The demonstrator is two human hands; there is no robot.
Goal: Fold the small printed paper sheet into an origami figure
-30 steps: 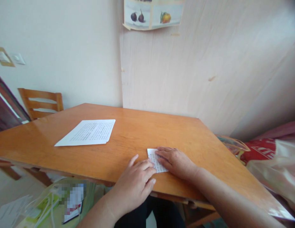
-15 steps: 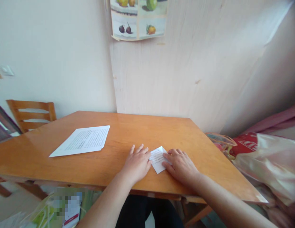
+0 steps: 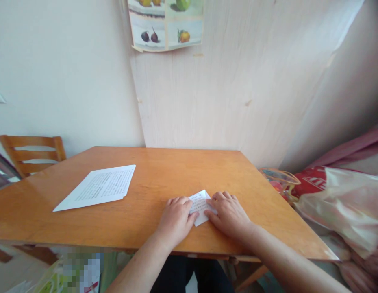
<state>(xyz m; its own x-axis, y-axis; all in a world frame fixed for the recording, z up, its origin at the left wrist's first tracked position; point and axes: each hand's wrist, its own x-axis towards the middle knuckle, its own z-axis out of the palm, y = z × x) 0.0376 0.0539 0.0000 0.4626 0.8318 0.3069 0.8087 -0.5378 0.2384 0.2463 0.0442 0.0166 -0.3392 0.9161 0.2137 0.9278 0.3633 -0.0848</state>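
Cannot read the tiny print on the folded paper [image 3: 201, 206], see its side corners, probably beneath the hands [image 3: 176, 219], follow the fruit poster [image 3: 166, 30] past the top edge, or identify the pixelated patch [image 3: 73, 269].

One folded paper [image 3: 201, 204], one sheaf of printed sheets [image 3: 99, 188], one table [image 3: 164, 171], one chair [image 3: 33, 155], one fruit poster [image 3: 166, 25]

Wdn chair [image 3: 36, 141] L, fruit pics [image 3: 166, 24] on wall [image 3: 207, 101], pale bag [image 3: 337, 199] R.
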